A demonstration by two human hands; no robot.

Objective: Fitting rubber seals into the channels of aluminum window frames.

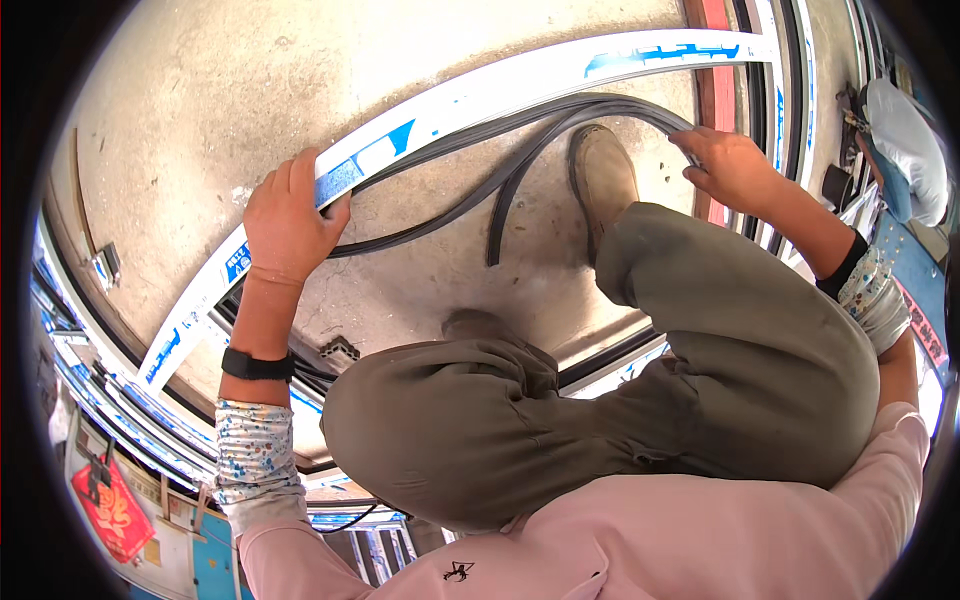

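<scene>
A long white frame profile [500,90] with blue-printed protective film runs across in front of me, joined to another length at the right. My left hand [290,220] is closed round this profile, fingers over its far edge and thumb on the near side. Black rubber sealing strip [440,218] lies along the profile's inner edge and loops over the floor, one end hanging loose near the middle. At the right, my right hand [728,168] pinches the strip where its loop bends toward the corner. Some of the strip by my left thumb is hidden.
My shoe [604,180] stands on the concrete floor [400,310] inside the frame, close to the strip. A red bar [712,110] lies beneath the right side. Stacked film-covered profiles [110,375] are at the left. A white bag [905,150] sits at the far right.
</scene>
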